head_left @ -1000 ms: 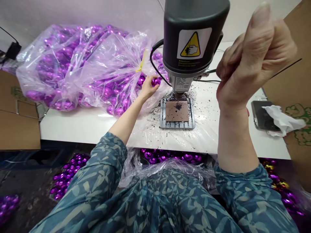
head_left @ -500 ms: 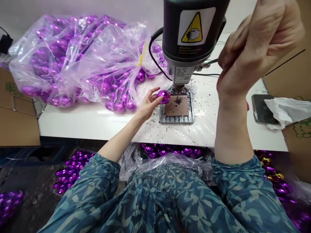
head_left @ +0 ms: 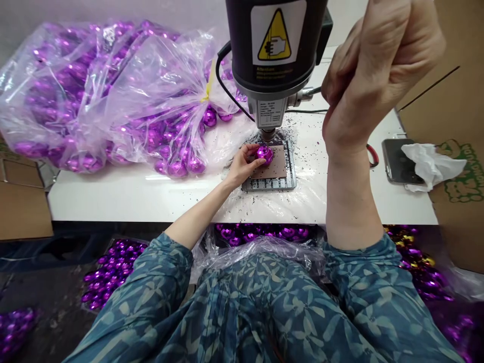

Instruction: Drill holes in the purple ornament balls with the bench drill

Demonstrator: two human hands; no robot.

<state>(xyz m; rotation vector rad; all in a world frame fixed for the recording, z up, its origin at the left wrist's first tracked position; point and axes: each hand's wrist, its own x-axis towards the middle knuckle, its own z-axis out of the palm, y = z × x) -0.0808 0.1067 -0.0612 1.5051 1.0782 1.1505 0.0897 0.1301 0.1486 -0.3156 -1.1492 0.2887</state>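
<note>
Between the thumb and fingers of my left hand (head_left: pixel 245 165) is a shiny purple faceted bauble (head_left: pixel 265 155). It is over the brown board (head_left: pixel 275 170) on the metal base plate (head_left: pixel 291 174), beneath the chuck (head_left: pixel 267 134) of a small black drill press (head_left: pixel 278 55). The bit's tip is hidden behind the bauble, so contact cannot be told. On the right, raised close to the camera, my right hand (head_left: pixel 385 70) is closed around the end of the press's feed lever (head_left: pixel 314 91); most of the grip is hidden by the hand itself.
Clear plastic bags of purple baubles (head_left: pixel 94 96) fill the table's left side. Dark shavings surround the base. On the right lie a phone (head_left: pixel 401 161), crumpled tissue (head_left: pixel 433 164) and a red-handled tool (head_left: pixel 372 156). More baubles (head_left: pixel 260 233) sit below the table's front edge. Cardboard boxes (head_left: pixel 446 106) flank the table.
My left hand has brought the bauble rightward from beside the board to under the drill chuck. My right hand keeps its grip on the lever. The whole view has shifted slightly.
</note>
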